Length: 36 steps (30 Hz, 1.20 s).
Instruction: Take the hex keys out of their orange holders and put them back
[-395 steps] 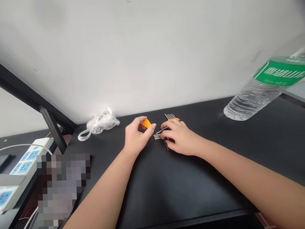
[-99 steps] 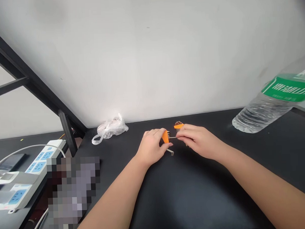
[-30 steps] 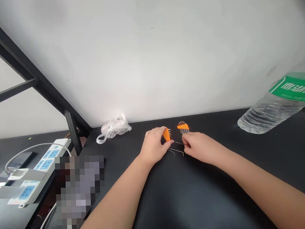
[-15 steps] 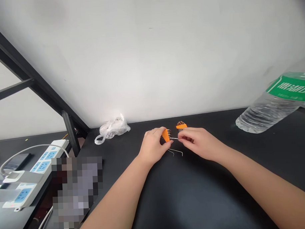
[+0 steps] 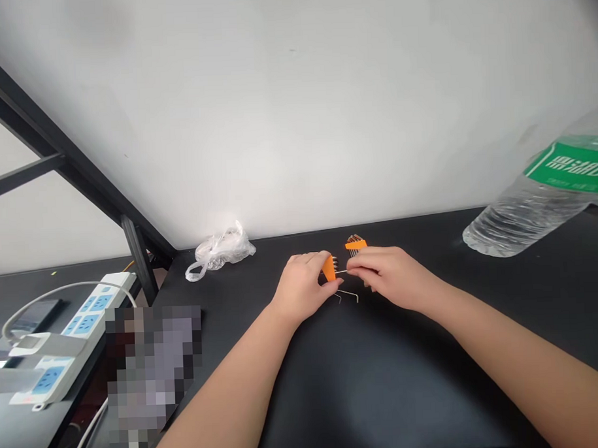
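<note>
While the left hand (image 5: 304, 286) clasps an orange, tapered holder (image 5: 329, 269) bearing dark rods (image 5: 335, 263) over the black tabletop (image 5: 383, 378), the right hand (image 5: 386, 273) pinches a thin silver metal rod (image 5: 341, 271) at the holder, near two bent silver rods (image 5: 349, 293).

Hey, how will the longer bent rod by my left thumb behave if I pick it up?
The longer bent rod probably feels stiff, given its metallic look and crisp bend. That hooked end should limit rolling. Being thin, it may be fiddly to pinch off the black table.
</note>
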Each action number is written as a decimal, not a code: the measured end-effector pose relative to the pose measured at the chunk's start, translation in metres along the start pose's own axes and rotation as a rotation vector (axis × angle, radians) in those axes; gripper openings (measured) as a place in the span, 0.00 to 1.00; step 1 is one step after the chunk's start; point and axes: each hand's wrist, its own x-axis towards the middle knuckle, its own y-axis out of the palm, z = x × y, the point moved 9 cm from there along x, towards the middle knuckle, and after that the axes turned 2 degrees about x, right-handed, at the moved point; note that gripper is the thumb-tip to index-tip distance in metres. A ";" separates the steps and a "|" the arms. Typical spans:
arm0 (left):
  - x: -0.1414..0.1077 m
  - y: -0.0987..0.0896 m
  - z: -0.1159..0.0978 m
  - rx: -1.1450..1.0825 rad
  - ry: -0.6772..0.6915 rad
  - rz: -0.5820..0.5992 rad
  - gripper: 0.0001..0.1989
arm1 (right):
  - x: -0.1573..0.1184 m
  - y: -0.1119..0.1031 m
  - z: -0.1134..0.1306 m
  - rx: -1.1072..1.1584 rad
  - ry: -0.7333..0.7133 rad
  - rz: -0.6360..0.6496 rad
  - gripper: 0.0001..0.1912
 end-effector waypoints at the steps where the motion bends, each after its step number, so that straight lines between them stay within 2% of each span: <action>1: 0.000 0.000 -0.001 -0.002 -0.004 0.003 0.20 | 0.001 0.000 -0.004 0.056 0.031 0.008 0.15; 3: 0.001 0.001 -0.002 -0.009 -0.011 0.013 0.20 | 0.002 0.001 -0.005 0.131 0.050 0.020 0.14; 7: 0.002 0.004 -0.004 -0.051 -0.023 0.067 0.15 | 0.004 0.005 0.007 0.143 -0.014 0.011 0.12; 10: 0.002 0.000 0.003 -0.095 -0.090 0.027 0.15 | 0.004 0.007 0.000 0.276 0.091 -0.054 0.07; 13: 0.001 -0.005 0.012 -0.140 -0.160 -0.039 0.19 | 0.002 0.009 -0.012 0.436 0.216 -0.134 0.09; 15: 0.000 -0.006 0.014 -0.165 -0.181 -0.053 0.18 | 0.000 0.010 -0.014 0.456 0.233 -0.176 0.08; 20: -0.001 -0.009 0.015 -0.209 -0.215 -0.055 0.13 | 0.001 0.011 0.000 0.415 0.096 -0.231 0.11; 23: -0.002 -0.010 0.015 -0.228 -0.221 -0.068 0.15 | 0.002 0.007 0.006 0.356 0.017 -0.259 0.11; 26: -0.001 -0.009 0.011 -0.244 -0.187 -0.069 0.17 | 0.003 0.005 0.002 0.302 0.013 -0.271 0.10; 30: 0.000 -0.009 0.011 -0.241 -0.162 -0.078 0.19 | 0.006 0.007 -0.007 0.216 0.105 -0.188 0.08; 36: -0.001 -0.012 0.026 -0.182 -0.200 -0.181 0.23 | -0.004 0.031 -0.004 -0.110 0.099 0.229 0.03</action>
